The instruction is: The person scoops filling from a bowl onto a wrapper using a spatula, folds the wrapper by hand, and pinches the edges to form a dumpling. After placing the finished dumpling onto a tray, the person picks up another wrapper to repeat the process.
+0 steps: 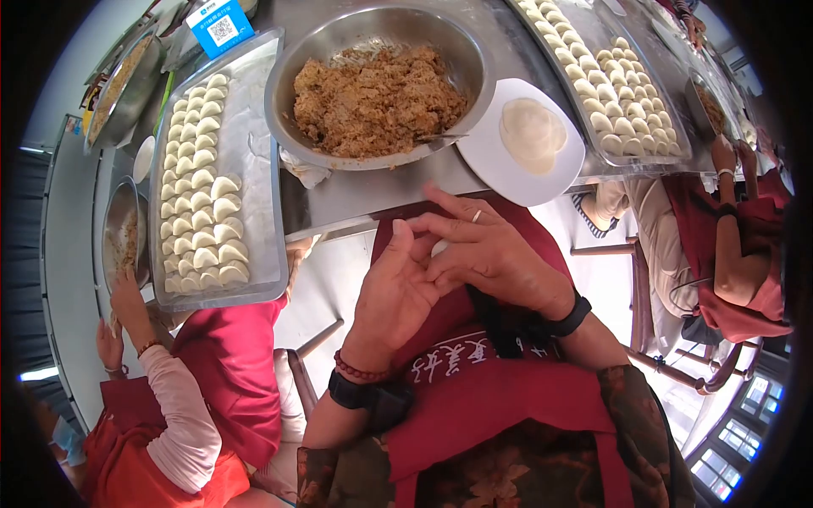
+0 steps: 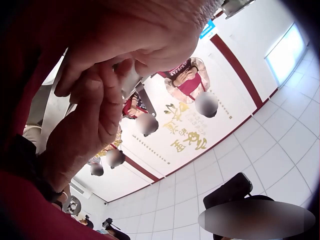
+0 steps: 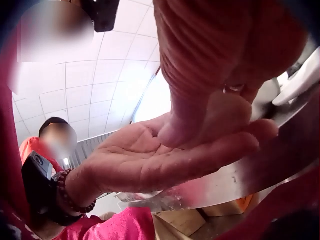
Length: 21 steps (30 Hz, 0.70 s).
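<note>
A small white piece [image 1: 439, 247], mostly covered by fingers, lies between the two hands above the apron. My left hand [image 1: 391, 292] is palm up beneath it; the right wrist view shows this left hand [image 3: 150, 162] with its fingers nearly straight. Fingers of my right hand [image 1: 500, 264] bend around the piece from above, the index finger pointing outward. In the left wrist view the right hand [image 2: 82, 122] has curled fingers touching my left hand [image 2: 145, 37]. Ahead stand a steel bowl [image 1: 279, 110] of brown filling [image 1: 373, 97] and a white plate [image 1: 508, 188] with round wrappers [image 1: 532, 135].
A tray [image 1: 264, 169] at the left holds rows of dumplings [image 1: 203, 199]; another tray [image 1: 584, 140] of them stands at the right. A blue QR-code sign [image 1: 220, 30] is at the back left. People in red sit on both sides, one with an arm [image 1: 135, 309] in another bowl.
</note>
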### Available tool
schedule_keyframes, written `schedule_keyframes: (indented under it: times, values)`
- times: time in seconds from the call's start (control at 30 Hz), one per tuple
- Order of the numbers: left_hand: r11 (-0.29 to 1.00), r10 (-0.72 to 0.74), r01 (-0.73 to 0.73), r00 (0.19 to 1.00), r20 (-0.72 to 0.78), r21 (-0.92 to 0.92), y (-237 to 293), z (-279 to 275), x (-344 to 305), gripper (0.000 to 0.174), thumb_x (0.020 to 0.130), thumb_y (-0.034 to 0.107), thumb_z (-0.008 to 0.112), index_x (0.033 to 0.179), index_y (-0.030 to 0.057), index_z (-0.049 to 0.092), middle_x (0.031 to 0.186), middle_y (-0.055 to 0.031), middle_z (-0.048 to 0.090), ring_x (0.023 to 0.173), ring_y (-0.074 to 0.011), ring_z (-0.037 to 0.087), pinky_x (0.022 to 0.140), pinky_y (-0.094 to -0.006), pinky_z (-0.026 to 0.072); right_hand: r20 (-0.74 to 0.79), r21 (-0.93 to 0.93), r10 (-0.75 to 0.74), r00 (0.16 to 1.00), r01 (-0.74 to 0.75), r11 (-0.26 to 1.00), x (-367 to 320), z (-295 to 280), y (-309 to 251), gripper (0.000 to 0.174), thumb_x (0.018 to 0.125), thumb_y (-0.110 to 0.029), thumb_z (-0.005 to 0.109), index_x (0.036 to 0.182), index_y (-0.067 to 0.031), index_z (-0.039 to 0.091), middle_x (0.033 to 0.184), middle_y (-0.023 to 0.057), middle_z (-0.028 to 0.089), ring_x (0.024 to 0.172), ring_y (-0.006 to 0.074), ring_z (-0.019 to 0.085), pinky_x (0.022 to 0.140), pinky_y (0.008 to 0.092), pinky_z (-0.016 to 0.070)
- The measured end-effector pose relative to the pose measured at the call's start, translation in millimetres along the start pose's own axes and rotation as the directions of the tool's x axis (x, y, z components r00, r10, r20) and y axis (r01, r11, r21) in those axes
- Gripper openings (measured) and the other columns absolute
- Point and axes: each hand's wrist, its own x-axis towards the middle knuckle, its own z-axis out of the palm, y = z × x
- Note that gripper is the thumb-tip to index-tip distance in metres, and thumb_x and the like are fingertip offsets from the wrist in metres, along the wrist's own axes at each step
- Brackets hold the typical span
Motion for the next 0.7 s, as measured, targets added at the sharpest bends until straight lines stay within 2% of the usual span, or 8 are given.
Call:
schedule_keyframes:
  times: [0.13,0.23,0.33,0.43,0.53,0.63,0.7]
  values:
    - [0.999,-0.043,0.043,0.998,-0.046,0.004,-0.5,1.8,0.6,0.057,0.107,0.045,0.027,0.136,-0.0021,0.042,0.136,-0.0165,0.052,0.123,-0.0274,0.054,0.104,-0.0422,0.0461,0.034,0.019,-0.028,0.999,0.027,0.999,-0.7,0.8,2.5,0.016,0.077,-0.016,0.075,0.091,-0.0134,0.067,0.124,0.0028,0.065,0.136,0.0335,0.045,0.104,0.0448,0.0384]
    - [1.000,-0.011,0.011,1.000,-0.026,-0.027,-1.5,-1.7,2.0,0.059,0.107,0.046,0.026,0.136,-0.0020,0.042,0.136,-0.0172,0.052,0.124,-0.0273,0.053,0.105,-0.0427,0.0457,-0.002,0.059,0.049,0.999,-0.049,0.997,-2.9,4.5,4.1,0.018,0.077,-0.014,0.075,0.095,-0.0134,0.070,0.126,0.0030,0.065,0.136,0.0333,0.046,0.105,0.0430,0.0376]
    - [0.999,-0.033,0.028,0.993,-0.117,-0.046,1.8,2.4,1.3,0.069,0.106,0.050,0.021,0.134,-0.0076,0.045,0.132,-0.0199,0.056,0.122,-0.0288,0.055,0.108,-0.0480,0.0423,-0.046,0.264,0.247,0.968,-0.226,0.938,2.5,-3.1,-7.8,0.021,0.077,-0.009,0.076,0.097,-0.0128,0.073,0.124,0.0034,0.067,0.132,0.0317,0.050,0.105,0.0401,0.0407]
    - [0.993,-0.023,0.016,0.998,-0.059,-0.113,2.0,3.0,1.7,0.071,0.105,0.051,0.020,0.134,-0.0092,0.045,0.132,-0.0204,0.056,0.122,-0.0299,0.055,0.111,-0.0493,0.0393,-0.093,0.383,0.275,0.957,-0.220,0.897,-2.9,-0.4,-0.8,0.021,0.078,-0.007,0.075,0.099,-0.0122,0.074,0.119,0.0060,0.069,0.127,0.0289,0.055,0.103,0.0381,0.0447]
    - [0.978,0.011,-0.001,0.999,0.049,-0.210,-2.6,-5.3,3.0,0.071,0.105,0.051,0.020,0.134,-0.0089,0.045,0.132,-0.0212,0.056,0.123,-0.0307,0.054,0.113,-0.0497,0.0372,-0.150,0.385,0.289,0.945,-0.213,0.898,-8.6,10.2,5.8,0.019,0.080,-0.005,0.073,0.098,-0.0112,0.074,0.114,0.0081,0.071,0.123,0.0261,0.058,0.101,0.0365,0.0479]
    - [0.968,0.011,0.010,0.997,0.081,-0.252,-4.0,-7.6,4.8,0.071,0.106,0.051,0.020,0.135,-0.0092,0.044,0.133,-0.0216,0.055,0.124,-0.0308,0.053,0.113,-0.0497,0.0370,-0.152,0.373,0.282,0.947,-0.209,0.904,-10.0,10.8,7.9,0.019,0.080,-0.004,0.074,0.098,-0.0099,0.074,0.115,0.0089,0.070,0.123,0.0260,0.058,0.101,0.0358,0.0474]
    - [0.975,0.013,-0.002,0.999,0.049,-0.221,-3.4,-5.7,4.9,0.071,0.105,0.051,0.020,0.135,-0.0093,0.044,0.133,-0.0213,0.055,0.125,-0.0306,0.053,0.113,-0.0500,0.0368,-0.147,0.388,0.295,0.944,-0.219,0.895,-9.0,7.6,5.7,0.022,0.080,-0.004,0.074,0.101,-0.0093,0.073,0.118,0.0092,0.069,0.125,0.0266,0.057,0.101,0.0353,0.0472]
